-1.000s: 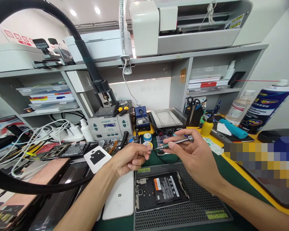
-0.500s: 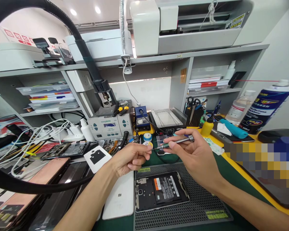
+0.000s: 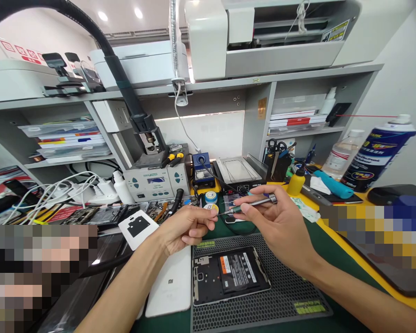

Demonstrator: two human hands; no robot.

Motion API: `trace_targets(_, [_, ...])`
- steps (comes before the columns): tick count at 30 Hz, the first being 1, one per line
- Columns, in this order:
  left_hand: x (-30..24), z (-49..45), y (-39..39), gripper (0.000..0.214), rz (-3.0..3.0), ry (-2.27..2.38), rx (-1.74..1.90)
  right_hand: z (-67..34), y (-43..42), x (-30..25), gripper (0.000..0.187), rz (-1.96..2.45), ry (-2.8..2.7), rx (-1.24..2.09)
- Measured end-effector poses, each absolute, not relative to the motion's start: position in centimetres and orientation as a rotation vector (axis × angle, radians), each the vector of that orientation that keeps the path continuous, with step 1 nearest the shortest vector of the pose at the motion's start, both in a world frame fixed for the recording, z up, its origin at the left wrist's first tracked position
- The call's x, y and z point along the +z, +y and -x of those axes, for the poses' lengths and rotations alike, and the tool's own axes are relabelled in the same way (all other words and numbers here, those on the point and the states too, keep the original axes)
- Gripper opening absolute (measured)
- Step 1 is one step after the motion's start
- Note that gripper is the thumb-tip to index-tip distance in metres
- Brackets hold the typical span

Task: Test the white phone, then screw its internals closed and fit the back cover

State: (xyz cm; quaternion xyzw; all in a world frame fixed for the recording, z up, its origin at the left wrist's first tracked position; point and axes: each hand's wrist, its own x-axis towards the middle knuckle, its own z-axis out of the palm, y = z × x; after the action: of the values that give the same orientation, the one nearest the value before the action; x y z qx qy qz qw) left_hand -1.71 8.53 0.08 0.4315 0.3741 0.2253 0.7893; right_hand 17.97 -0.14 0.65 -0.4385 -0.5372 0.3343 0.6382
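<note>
A slim screwdriver [image 3: 260, 200] with a silver end and a dark green front section lies between the fingers of my right hand [image 3: 284, 229]. Its thin shaft points left. My left hand [image 3: 185, 229] pinches thumb and forefinger at the shaft's tip; whether a tiny part is also held there is hidden. Below both hands, an opened phone [image 3: 211, 280] lies with its inside facing up, showing a black battery [image 3: 239, 272] with an orange label. A white back cover [image 3: 169, 286] with an MI logo lies to its left, partly under my left forearm.
The phone rests on a grey perforated mat [image 3: 280, 300]. Behind stand a grey soldering station [image 3: 152, 182], a heating plate [image 3: 239, 171] and a yellow bottle [image 3: 296, 182]. A blue spray can [image 3: 379, 152] stands right. Cables [image 3: 55, 196] and stacked phone parts crowd the left.
The whole view has shifted slightly left. Both hands keep the same hold on the screwdriver, and the phone has not visibly moved on the mat.
</note>
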Motion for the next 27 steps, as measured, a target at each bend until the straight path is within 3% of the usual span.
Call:
trace_targets(12, [0.14,1.68,8.47,0.030,-0.927,0.835,0.489,-18.02,-0.19,0.42,0.024,0.987,-1.248,0.737])
trace_targets(27, [0.10,1.74,8.24,0.020,-0.960,0.813,0.517,-17.96,-0.23,0.28,0.020,0.945,-1.295,0.685])
